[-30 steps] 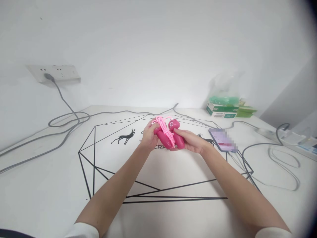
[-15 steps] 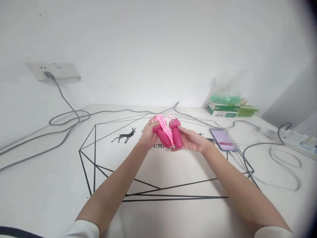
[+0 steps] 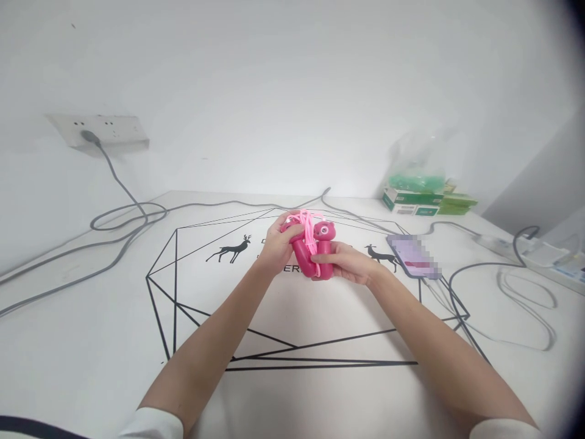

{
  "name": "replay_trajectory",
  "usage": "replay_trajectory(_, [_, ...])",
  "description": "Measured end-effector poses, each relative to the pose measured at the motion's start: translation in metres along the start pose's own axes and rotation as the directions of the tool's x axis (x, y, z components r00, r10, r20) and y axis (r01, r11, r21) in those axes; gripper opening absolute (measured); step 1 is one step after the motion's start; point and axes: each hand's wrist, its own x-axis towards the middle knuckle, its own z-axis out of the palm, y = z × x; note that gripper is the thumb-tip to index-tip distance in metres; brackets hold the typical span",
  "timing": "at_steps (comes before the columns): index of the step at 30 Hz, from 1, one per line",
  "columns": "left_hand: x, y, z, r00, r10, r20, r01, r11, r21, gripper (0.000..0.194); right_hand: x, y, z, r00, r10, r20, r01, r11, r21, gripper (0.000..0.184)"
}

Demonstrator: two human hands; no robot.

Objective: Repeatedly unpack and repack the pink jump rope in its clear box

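Above the middle of the table I hold a pink jump rope (image 3: 309, 235), its light pink cord bundled between two dark pink handles. My left hand (image 3: 277, 244) is closed round the left handle (image 3: 301, 255), its thumb across the upper part. That handle leans, and its top is partly hidden by the thumb. My right hand (image 3: 350, 262) is closed on the right handle (image 3: 324, 250), the thumb lying across its lower part. This handle stands nearly upright and carries an animal-head top with a round eye facing me.
A phone (image 3: 414, 256) lies right of my hands, with cables beyond it. Green-and-white boxes (image 3: 411, 200) under a clear plastic bag (image 3: 418, 158) stand at the back right. Grey cables (image 3: 150, 210) run across the left and back from a wall socket (image 3: 100, 131). The white table (image 3: 297, 311) bears printed black lines and deer.
My right thumb has come over onto the front of the right handle, where the fingers were more stretched. The handles are closer together, and the right animal head has turned towards me.
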Motion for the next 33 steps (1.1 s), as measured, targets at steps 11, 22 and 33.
replay_trajectory(11, [-0.007, -0.003, 0.009, 0.999, -0.005, -0.038, 0.008, 0.995, 0.101, 0.042, 0.002, 0.005, 0.008, 0.993, -0.021, -0.117, 0.018, 1.0, -0.026, 0.036])
replay_trajectory(22, [-0.001, -0.002, 0.001, 0.994, -0.085, 0.075, 0.077, 0.993, 0.093, 0.047, -0.002, 0.001, -0.014, 0.999, -0.001, -0.054, 0.006, 0.997, 0.077, 0.028])
replay_trajectory(33, [-0.005, -0.021, -0.025, 0.917, -0.016, 0.399, -0.325, 0.554, 0.767, 0.024, -0.011, -0.002, -0.068, 0.972, -0.031, -0.233, 0.061, 0.991, 0.123, 0.024])
